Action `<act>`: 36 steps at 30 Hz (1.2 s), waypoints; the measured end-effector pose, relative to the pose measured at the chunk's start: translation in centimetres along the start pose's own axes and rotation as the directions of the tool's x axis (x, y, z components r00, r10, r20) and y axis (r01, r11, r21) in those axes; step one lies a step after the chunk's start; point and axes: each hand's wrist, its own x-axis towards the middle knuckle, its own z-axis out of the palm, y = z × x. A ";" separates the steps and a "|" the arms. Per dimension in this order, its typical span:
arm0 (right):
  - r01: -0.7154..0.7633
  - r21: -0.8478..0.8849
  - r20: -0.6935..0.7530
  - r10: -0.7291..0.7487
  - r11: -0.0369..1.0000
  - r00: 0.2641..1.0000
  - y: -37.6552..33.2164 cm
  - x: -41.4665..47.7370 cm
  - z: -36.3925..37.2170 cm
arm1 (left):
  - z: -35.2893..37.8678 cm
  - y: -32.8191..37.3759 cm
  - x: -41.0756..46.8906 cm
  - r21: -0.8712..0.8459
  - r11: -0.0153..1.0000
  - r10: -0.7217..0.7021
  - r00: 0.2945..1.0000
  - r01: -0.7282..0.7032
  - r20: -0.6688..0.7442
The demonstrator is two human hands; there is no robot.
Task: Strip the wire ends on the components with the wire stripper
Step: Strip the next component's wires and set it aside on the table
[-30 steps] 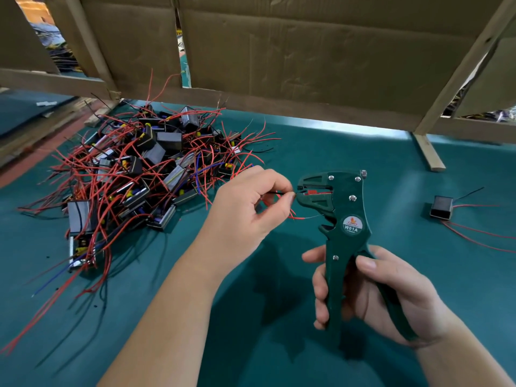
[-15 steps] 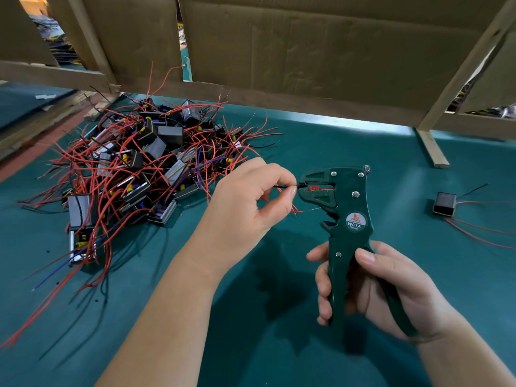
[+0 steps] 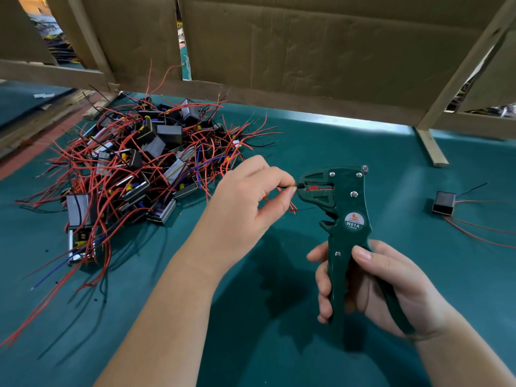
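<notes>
Head view: the left hand [image 3: 245,203] pinches a black wire [image 3: 285,187], tip in the wire stripper [image 3: 344,210]. The right hand [image 3: 391,289] grips its handles.

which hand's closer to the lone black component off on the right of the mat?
Right. The right hand, gripping the wire stripper handles, sits nearer the camera and slightly left of the lone component; the left hand is farther left, past the stripper's head.
</notes>
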 end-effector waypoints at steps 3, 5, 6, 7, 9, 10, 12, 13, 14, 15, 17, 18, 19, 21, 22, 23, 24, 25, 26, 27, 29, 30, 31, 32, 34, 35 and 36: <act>0.000 0.001 0.005 0.000 1.000 1.000 0.0 0.0 -0.1 | 0.0 -0.1 0.1 0.033 0.999 0.016 1.000 -0.016 0.012; 0.000 -0.002 0.012 0.000 1.000 1.000 0.0 -0.1 -0.3 | 0.0 -0.1 0.1 0.045 0.999 0.024 1.000 -0.025 0.020; -0.001 -0.009 0.016 0.001 1.000 1.000 0.1 -0.1 -0.3 | 0.0 -0.1 0.1 0.044 0.999 0.026 0.999 -0.027 0.025; -0.003 -0.017 0.018 0.003 1.000 1.000 0.1 -0.1 -0.4 | 0.0 -0.1 0.1 0.040 0.999 0.028 0.999 -0.029 0.027; -0.010 -0.025 0.026 0.011 1.000 1.000 0.1 -0.1 -0.4 | 0.0 -0.2 0.1 0.033 0.999 0.028 0.999 -0.029 0.029; -0.015 -0.023 0.032 0.016 1.000 0.999 0.1 -0.1 -0.4 | 0.0 -0.2 0.1 0.031 0.999 0.025 0.999 -0.026 0.027; -0.024 -0.018 0.044 0.025 1.000 0.999 0.1 0.0 -0.3 | 0.1 -0.2 0.1 0.026 0.999 0.018 1.000 -0.018 0.019; -0.026 -0.012 0.048 0.027 1.000 0.999 0.0 0.0 -0.3 | 0.1 -0.2 0.1 0.024 1.000 0.018 1.000 -0.018 0.012; -0.028 -0.004 0.052 0.028 1.000 0.998 0.0 0.0 -0.3 | 0.1 -0.1 0.1 0.024 0.999 0.021 1.000 -0.021 0.007; -0.029 0.005 0.055 0.029 1.000 0.998 0.0 0.0 -0.3 | 0.1 -0.1 0.1 0.025 0.999 0.026 1.000 -0.026 0.003; -0.035 0.020 0.048 0.034 0.999 0.998 0.1 0.1 -0.3 | 0.2 -0.1 0.2 0.032 0.999 0.028 1.000 -0.028 0.004; -0.037 0.027 0.034 0.036 0.999 0.999 0.2 0.1 -0.2 | 0.3 -0.1 0.1 0.033 0.999 0.024 1.000 -0.024 0.005; -0.036 0.034 0.015 0.035 0.999 0.999 0.3 0.1 0.0 | 0.3 -0.1 0.1 0.027 1.000 0.012 1.000 -0.012 0.008; -0.024 0.045 -0.059 0.027 0.999 0.998 0.6 0.4 0.7 | 0.5 -0.1 -0.1 -0.013 0.996 -0.091 0.995 0.091 0.039; -0.014 0.040 -0.126 0.019 0.999 0.992 0.7 0.6 1.1 | 0.5 -0.1 -0.2 -0.037 0.986 -0.161 0.985 0.163 0.070; -0.004 0.031 -0.206 0.010 1.000 0.979 0.7 0.9 1.3 | 0.7 -0.3 -0.3 -0.043 0.975 -0.210 0.971 0.216 0.112; 0.000 0.022 -0.275 0.006 1.000 0.961 0.7 1.1 1.4 | 0.8 -0.4 -0.4 -0.019 0.971 -0.231 0.960 0.237 0.157; 0.000 0.017 -0.314 0.005 1.000 0.950 0.6 1.2 1.5 | 1.0 -0.4 -0.5 0.034 0.973 -0.229 0.953 0.227 0.197; 0.004 0.014 -0.318 0.001 1.000 0.948 0.6 1.2 1.5 | 1.1 -0.5 -0.5 0.072 0.975 -0.219 0.950 0.208 0.221; 0.015 0.021 -0.294 -0.008 1.000 0.956 0.5 1.2 1.4 | 1.3 -0.5 -0.5 0.077 0.977 -0.210 0.952 0.197 0.225; 0.041 0.073 -0.207 -0.025 0.996 0.978 0.4 1.0 1.2 | 1.2 -0.6 -0.4 0.049 0.981 -0.192 0.962 0.186 0.192; 0.047 0.104 -0.173 -0.029 0.993 0.985 0.4 0.8 1.0 | 1.1 -0.7 -0.4 0.032 0.982 -0.187 0.968 0.184 0.166; 0.053 0.131 -0.150 -0.033 0.990 0.988 0.4 0.8 0.7 | 1.0 -0.8 -0.4 0.001 0.980 -0.197 0.971 0.198 0.136; 0.064 0.156 -0.136 -0.042 0.986 0.990 0.4 0.7 0.5 | 0.9 -0.9 -0.4 -0.053 0.972 -0.224 0.969 0.231 0.105; 0.097 0.190 -0.120 -0.075 0.977 0.990 0.4 0.8 0.1 | 0.9 -1.1 -0.3 -0.197 0.931 -0.301 0.952 0.307 0.060; 0.108 0.198 -0.122 -0.085 0.974 0.989 0.4 0.8 0.0 | 1.0 -1.1 -0.2 -0.263 0.906 -0.330 0.942 0.332 0.053; 0.107 0.203 -0.127 -0.082 0.973 0.988 0.4 0.8 -0.1 | 1.0 -1.0 -0.2 -0.319 0.883 -0.345 0.937 0.344 0.057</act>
